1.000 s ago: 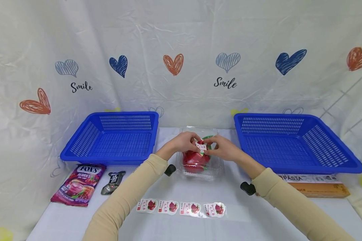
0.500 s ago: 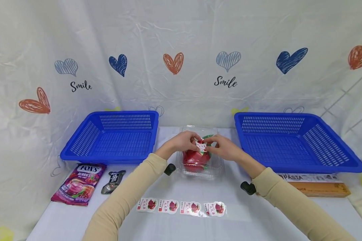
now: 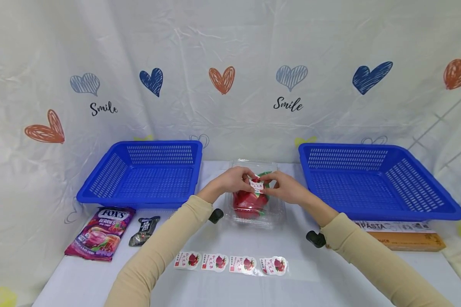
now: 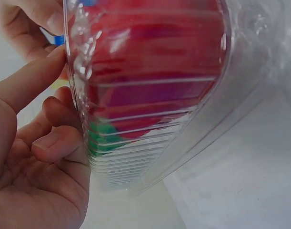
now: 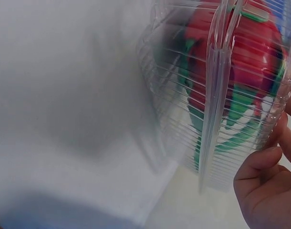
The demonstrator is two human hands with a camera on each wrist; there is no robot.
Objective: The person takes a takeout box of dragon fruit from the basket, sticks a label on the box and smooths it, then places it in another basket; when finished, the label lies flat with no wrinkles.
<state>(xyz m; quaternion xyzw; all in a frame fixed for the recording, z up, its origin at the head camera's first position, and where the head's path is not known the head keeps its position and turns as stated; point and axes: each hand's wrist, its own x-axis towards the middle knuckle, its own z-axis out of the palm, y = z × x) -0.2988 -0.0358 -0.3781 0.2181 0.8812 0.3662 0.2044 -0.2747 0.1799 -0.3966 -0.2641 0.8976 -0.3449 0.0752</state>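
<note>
Spare stickers (image 3: 243, 265): row, counter's (image 3: 276, 294) near side, likely for reach.
Left hand (image 3: 235, 181): at fruit sticker (image 3: 257, 186), left edge; pinch/press unclear.
Sticker: over clamshell (image 3: 275, 218), mid rear edge.
Right hand (image 3: 285, 187): right edge, same ambiguity; probably keeping it straight.
</note>
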